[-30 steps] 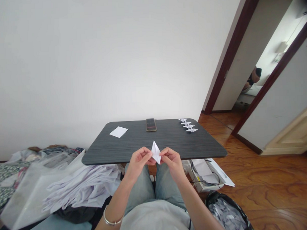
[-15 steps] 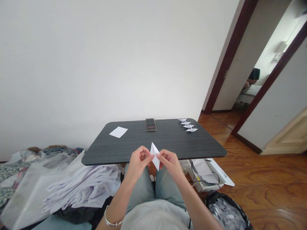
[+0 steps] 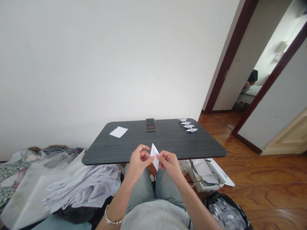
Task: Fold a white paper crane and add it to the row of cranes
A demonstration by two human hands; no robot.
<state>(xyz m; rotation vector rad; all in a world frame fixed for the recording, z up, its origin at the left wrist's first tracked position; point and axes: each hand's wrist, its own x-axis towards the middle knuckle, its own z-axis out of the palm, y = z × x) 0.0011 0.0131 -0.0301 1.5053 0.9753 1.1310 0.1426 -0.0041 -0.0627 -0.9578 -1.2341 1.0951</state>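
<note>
A white folded paper diamond (image 3: 154,157) stands nearly upright over the table's front edge, pinched between my left hand (image 3: 139,160) and my right hand (image 3: 169,163). Its lower tip hangs past that edge. On the dark grey wood-grain table (image 3: 114,150) lie a flat white paper sheet (image 3: 118,131) and a smartphone (image 3: 151,125), both beyond my hands. Several small white origami cranes (image 3: 188,125) stand in a row at the far right.
A pile of white cloth (image 3: 82,187) and plastic sheeting lies left of my knees. A black bag of white scraps (image 3: 225,213) sits at the lower right, beside a white box with cables (image 3: 204,175). A person sits beyond the doorway (image 3: 251,83).
The folded paper has turned from a slight tilt to nearly upright and sits a little lower. My hands have come slightly closer together.
</note>
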